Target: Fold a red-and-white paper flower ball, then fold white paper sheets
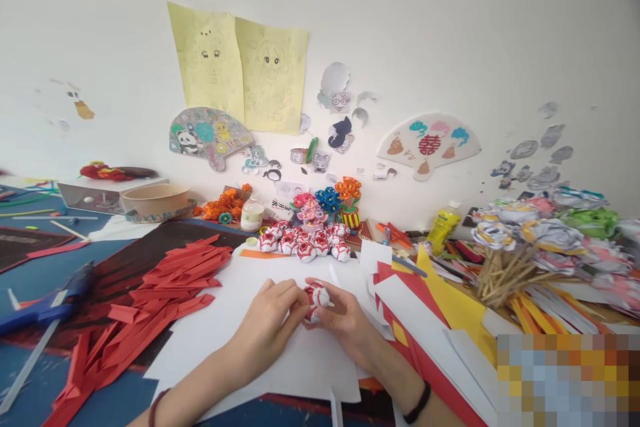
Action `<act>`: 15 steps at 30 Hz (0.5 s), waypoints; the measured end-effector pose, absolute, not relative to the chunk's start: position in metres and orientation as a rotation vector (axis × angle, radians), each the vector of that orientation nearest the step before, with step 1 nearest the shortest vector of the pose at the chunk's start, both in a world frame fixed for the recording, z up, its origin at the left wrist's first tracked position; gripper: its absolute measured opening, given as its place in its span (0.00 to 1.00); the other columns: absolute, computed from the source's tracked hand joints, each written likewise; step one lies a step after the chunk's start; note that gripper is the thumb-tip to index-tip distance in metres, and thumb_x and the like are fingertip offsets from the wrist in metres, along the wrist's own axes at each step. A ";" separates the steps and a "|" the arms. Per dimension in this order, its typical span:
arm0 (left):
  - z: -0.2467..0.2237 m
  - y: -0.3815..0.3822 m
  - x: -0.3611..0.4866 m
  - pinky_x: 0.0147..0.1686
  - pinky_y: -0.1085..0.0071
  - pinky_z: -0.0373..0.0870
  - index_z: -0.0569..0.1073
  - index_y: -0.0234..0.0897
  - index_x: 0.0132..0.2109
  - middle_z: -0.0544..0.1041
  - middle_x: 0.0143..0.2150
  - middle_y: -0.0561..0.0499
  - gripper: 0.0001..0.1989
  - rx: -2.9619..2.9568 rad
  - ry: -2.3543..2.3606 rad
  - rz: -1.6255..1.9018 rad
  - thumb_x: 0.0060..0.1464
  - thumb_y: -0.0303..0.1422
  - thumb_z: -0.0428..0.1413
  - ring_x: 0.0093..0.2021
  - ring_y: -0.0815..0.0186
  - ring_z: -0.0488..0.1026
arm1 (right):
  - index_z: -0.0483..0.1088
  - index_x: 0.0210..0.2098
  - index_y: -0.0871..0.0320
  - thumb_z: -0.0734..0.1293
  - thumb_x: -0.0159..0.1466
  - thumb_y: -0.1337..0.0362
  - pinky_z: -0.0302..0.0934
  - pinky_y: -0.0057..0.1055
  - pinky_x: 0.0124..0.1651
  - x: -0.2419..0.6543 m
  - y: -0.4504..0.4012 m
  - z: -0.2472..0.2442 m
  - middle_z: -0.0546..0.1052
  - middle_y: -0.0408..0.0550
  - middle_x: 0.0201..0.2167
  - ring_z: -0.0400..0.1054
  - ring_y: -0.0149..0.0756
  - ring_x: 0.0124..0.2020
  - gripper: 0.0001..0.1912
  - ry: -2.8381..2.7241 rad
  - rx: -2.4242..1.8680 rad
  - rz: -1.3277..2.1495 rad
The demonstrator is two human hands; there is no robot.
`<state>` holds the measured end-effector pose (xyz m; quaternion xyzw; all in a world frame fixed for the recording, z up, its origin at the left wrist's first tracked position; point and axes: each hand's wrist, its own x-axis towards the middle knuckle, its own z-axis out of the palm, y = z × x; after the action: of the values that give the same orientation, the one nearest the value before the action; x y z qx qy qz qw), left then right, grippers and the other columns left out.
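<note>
A small red and white paper flower (318,300) is held between my two hands above white paper sheets (220,340). My right hand (350,323) is wrapped round its right side, the thumb on its front. From the left, my left hand (273,320) pinches at the flower's edge with bent fingers. Several finished red and white flowers (306,247) sit together just behind my hands. Folded red paper strips (150,307) lie in a heap to the left. The part of the flower under my fingers is hidden.
A blue glue gun (65,297) lies at the left. Red paper (400,290), white strips and yellow paper (455,300) spread to the right, near a bunch of paper flowers (530,233). A yellow bottle (444,227) and a round bowl (156,200) stand near the wall.
</note>
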<state>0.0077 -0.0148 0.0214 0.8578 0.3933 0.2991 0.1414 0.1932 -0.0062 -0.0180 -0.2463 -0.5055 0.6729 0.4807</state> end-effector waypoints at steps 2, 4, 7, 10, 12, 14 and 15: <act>0.021 -0.014 0.008 0.38 0.67 0.55 0.68 0.39 0.35 0.73 0.35 0.54 0.11 2.467 1.145 0.867 0.65 0.33 0.44 0.34 0.66 0.67 | 0.68 0.54 0.57 0.74 0.57 0.63 0.66 0.42 0.46 0.193 -0.006 -0.017 0.72 0.51 0.45 0.69 0.39 0.42 0.27 -1.227 -0.597 1.644; 0.022 -0.013 0.008 0.38 0.67 0.55 0.68 0.39 0.35 0.73 0.35 0.54 0.11 2.450 1.143 0.866 0.65 0.33 0.46 0.35 0.66 0.68 | 0.68 0.54 0.57 0.74 0.56 0.63 0.66 0.43 0.45 0.193 -0.006 -0.017 0.72 0.51 0.45 0.69 0.39 0.41 0.27 -1.223 -0.598 1.645; 0.023 -0.013 0.006 0.39 0.66 0.56 0.68 0.40 0.35 0.72 0.35 0.54 0.10 2.462 1.115 0.862 0.65 0.32 0.46 0.35 0.66 0.68 | 0.68 0.53 0.57 0.75 0.55 0.62 0.66 0.43 0.45 0.193 -0.006 -0.017 0.71 0.51 0.46 0.69 0.40 0.41 0.28 -1.211 -0.602 1.648; 0.023 -0.014 0.005 0.39 0.66 0.56 0.66 0.39 0.36 0.71 0.35 0.54 0.10 2.509 1.075 0.873 0.65 0.31 0.44 0.35 0.66 0.66 | 0.68 0.53 0.56 0.76 0.53 0.61 0.66 0.42 0.44 0.193 -0.006 -0.016 0.72 0.51 0.45 0.70 0.40 0.40 0.29 -1.202 -0.606 1.647; 0.023 -0.014 0.005 0.38 0.66 0.57 0.65 0.39 0.37 0.70 0.37 0.52 0.10 2.520 1.056 0.894 0.66 0.30 0.42 0.36 0.65 0.65 | 0.67 0.54 0.55 0.76 0.52 0.58 0.66 0.41 0.43 0.192 -0.006 -0.015 0.72 0.51 0.46 0.71 0.40 0.40 0.32 -1.190 -0.603 1.645; 0.022 -0.014 0.004 0.38 0.66 0.58 0.64 0.39 0.38 0.69 0.38 0.51 0.09 2.514 1.041 0.925 0.66 0.30 0.41 0.37 0.65 0.64 | 0.64 0.57 0.53 0.77 0.51 0.56 0.66 0.40 0.44 0.192 -0.008 -0.013 0.71 0.51 0.47 0.70 0.40 0.41 0.37 -1.163 -0.586 1.647; 0.022 -0.013 0.004 0.39 0.66 0.59 0.64 0.39 0.38 0.69 0.38 0.51 0.09 2.511 1.036 0.941 0.66 0.30 0.41 0.37 0.64 0.64 | 0.62 0.59 0.52 0.78 0.49 0.55 0.65 0.40 0.44 0.191 -0.009 -0.012 0.71 0.51 0.47 0.70 0.40 0.42 0.40 -1.152 -0.571 1.651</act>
<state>0.0040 -0.0133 0.0220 0.8657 0.3571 0.3245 0.1333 0.1911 -0.0085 -0.0119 -0.2361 -0.4765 0.6829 0.5009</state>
